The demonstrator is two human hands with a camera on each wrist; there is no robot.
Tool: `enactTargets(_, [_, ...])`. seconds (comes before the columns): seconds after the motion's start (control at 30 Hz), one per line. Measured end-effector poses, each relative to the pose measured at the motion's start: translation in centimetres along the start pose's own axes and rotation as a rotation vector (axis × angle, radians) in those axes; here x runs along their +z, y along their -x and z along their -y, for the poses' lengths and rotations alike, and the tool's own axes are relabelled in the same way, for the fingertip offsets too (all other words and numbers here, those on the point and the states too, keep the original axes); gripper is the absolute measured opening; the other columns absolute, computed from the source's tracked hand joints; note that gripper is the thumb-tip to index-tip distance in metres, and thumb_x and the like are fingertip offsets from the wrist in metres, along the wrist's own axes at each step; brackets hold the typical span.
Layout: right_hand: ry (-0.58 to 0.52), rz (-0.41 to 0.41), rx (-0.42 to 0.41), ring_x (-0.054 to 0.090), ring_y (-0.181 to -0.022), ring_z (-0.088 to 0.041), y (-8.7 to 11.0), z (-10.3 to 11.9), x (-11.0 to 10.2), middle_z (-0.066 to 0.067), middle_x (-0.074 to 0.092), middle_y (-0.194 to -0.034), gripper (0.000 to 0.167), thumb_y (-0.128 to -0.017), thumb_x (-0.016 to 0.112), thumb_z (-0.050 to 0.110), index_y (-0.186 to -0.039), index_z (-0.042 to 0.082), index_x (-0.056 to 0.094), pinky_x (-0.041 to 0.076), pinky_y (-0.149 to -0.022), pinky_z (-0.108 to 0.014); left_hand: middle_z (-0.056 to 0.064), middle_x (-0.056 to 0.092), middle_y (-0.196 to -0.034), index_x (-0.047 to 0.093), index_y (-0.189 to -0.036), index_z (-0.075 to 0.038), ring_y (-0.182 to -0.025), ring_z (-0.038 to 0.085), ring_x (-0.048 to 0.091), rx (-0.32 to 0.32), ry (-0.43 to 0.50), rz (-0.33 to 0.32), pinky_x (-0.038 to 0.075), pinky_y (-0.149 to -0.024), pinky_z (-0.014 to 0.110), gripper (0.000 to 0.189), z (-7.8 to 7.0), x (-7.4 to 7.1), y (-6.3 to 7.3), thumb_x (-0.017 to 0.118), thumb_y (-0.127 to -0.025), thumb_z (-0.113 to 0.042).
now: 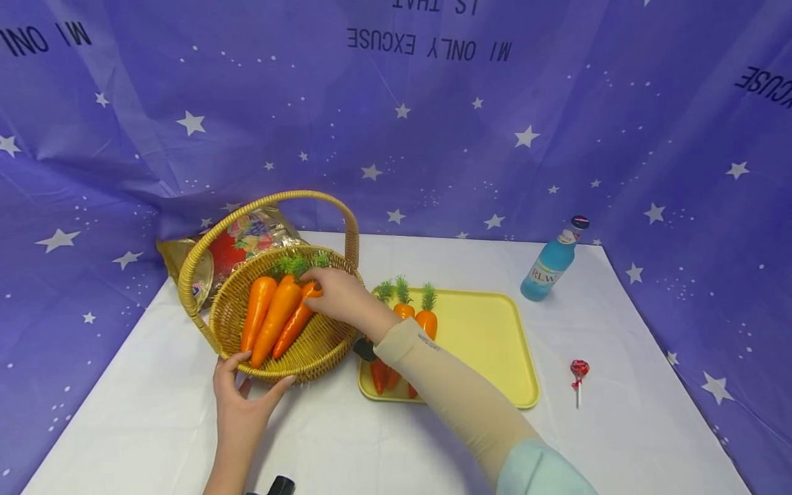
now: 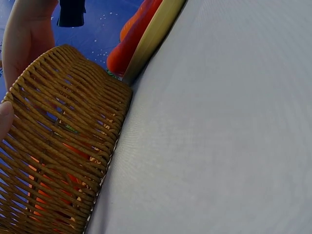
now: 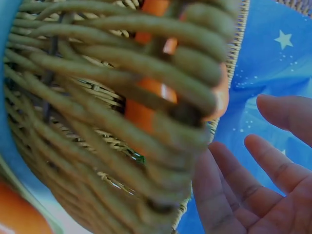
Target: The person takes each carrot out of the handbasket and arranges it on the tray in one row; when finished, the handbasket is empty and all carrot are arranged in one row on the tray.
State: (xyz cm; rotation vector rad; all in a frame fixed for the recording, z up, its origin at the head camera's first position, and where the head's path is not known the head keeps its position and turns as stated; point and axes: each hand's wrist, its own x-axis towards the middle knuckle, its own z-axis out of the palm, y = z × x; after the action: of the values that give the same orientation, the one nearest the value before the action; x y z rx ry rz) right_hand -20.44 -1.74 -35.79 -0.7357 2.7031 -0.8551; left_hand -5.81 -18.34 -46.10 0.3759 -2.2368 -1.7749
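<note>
A wicker basket (image 1: 322, 361) with a tall arched handle holds three orange carrots (image 1: 276, 320) lying side by side, their green tops toward the far rim. My left hand (image 1: 241, 399) grips the near rim, with its thumb against the outer weave. Over the basket's right side reaches my right hand (image 1: 340, 295), close to the rightmost carrot. Its fingers (image 3: 253, 192) are spread and loosely bent in the right wrist view, with nothing between them. To the right, several more carrots (image 1: 427, 322) lie on a yellow tray (image 1: 489, 344), partly hidden under my right forearm.
Behind the basket leans a shiny gold and red bag (image 1: 232, 251). A blue bottle (image 1: 549, 265) stands at the back right of the white table. In front of it lies a red lollipop (image 1: 579, 371). A purple starred cloth (image 1: 402, 137) hangs around the table.
</note>
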Motion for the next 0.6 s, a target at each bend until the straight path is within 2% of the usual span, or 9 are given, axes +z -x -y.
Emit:
enactTargets(0.13, [0.037, 0.019, 0.000, 0.059, -0.096, -0.011, -0.7, 0.0, 0.3, -0.002, 0.062, -0.124, 0.042, -0.093, 0.065, 0.026, -0.133, 0.016, 0.056, 0.051, -0.072, -0.023, 0.008, 0.001, -0.158, 0.033, -0.135, -0.004, -0.144, 0.026, 0.011, 0.001, 0.001, -0.003, 0.028, -0.112, 0.052, 0.082, 0.0, 0.1, 0.0, 0.086, -0.072, -0.010])
enactTargets(0.27, [0.079, 0.032, 0.004, 0.060, -0.096, -0.010, -1.4, 0.1, 0.6, 0.001, 0.062, -0.124, 0.044, -0.092, 0.066, 0.028, -0.133, 0.016, 0.056, 0.050, -0.075, -0.023, 0.008, 0.002, -0.158, 0.033, -0.135, -0.004, -0.143, 0.026, 0.011, 0.003, 0.000, -0.002, 0.028, -0.112, 0.052, 0.083, 0.0, 0.1, 0.0, 0.086, -0.072, -0.012])
enactTargets(0.37, [0.088, 0.048, 0.022, 0.059, -0.096, -0.009, -1.9, 0.3, 0.8, 0.002, 0.062, -0.125, 0.047, -0.091, 0.067, 0.029, -0.135, 0.016, 0.055, 0.049, -0.076, -0.021, 0.007, 0.004, -0.157, 0.033, -0.135, -0.004, -0.143, 0.026, 0.013, 0.009, 0.002, -0.001, 0.029, -0.111, 0.051, 0.083, 0.1, 0.2, 0.0, 0.086, -0.072, -0.012])
enactTargets(0.5, [0.073, 0.087, 0.054, 0.061, -0.082, -0.008, -2.4, 0.3, 0.9, 0.001, 0.062, -0.124, 0.049, -0.092, 0.067, 0.029, -0.137, 0.016, 0.052, 0.050, -0.068, -0.020, 0.007, 0.002, -0.158, 0.033, -0.135, -0.004, -0.143, 0.025, 0.012, 0.009, 0.010, 0.002, 0.029, -0.111, 0.051, 0.082, 0.0, 0.1, 0.0, 0.086, -0.072, -0.011])
enactTargets(0.6, [0.073, 0.118, 0.075, 0.060, -0.080, -0.007, -2.6, 0.3, 0.8, 0.001, 0.062, -0.124, 0.050, -0.092, 0.067, 0.029, -0.138, 0.017, 0.052, 0.050, -0.067, -0.021, 0.007, 0.000, -0.158, 0.033, -0.135, -0.004, -0.143, 0.025, 0.011, 0.000, 0.009, 0.003, 0.029, -0.111, 0.051, 0.082, 0.0, 0.1, 0.0, 0.086, -0.073, -0.011])
